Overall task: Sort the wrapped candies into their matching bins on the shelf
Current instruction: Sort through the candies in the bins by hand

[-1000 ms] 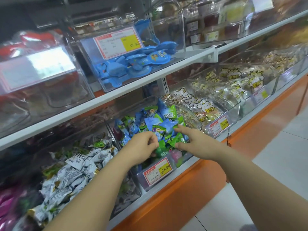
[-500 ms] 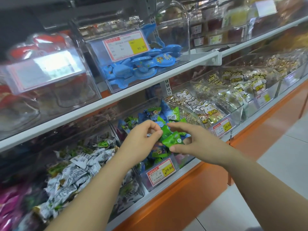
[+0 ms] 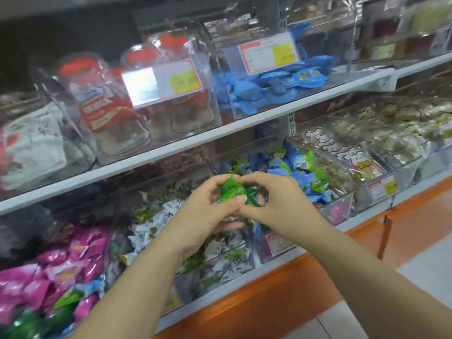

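Observation:
Both hands meet in front of the lower shelf, pinching a small bunch of green wrapped candies (image 3: 231, 190). My left hand (image 3: 208, 211) grips them from the left with thumb on top; my right hand (image 3: 276, 201) closes on them from the right. Behind the hands stands a clear bin (image 3: 342, 199) of blue and green wrapped candies (image 3: 291, 165). Left of it is a bin of white and green wrapped candies (image 3: 159, 216). At the far left lies a bin of pink wrapped candies (image 3: 61, 270) with a few green ones at its bottom corner.
The upper shelf (image 3: 195, 140) carries clear bins with red-lidded jars (image 3: 115, 111) and blue jelly cups (image 3: 276, 86). Right of the blue-green bin are bins of rabbit-print packets (image 3: 342, 150) and pale wrapped sweets (image 3: 396, 128). An orange base panel (image 3: 269, 294) runs below the shelf, with tiled floor at the right.
The hands have lifted the green candies out of the blue-green bin and drawn them left and toward me. The view has swung left, bringing the pink candies into sight.

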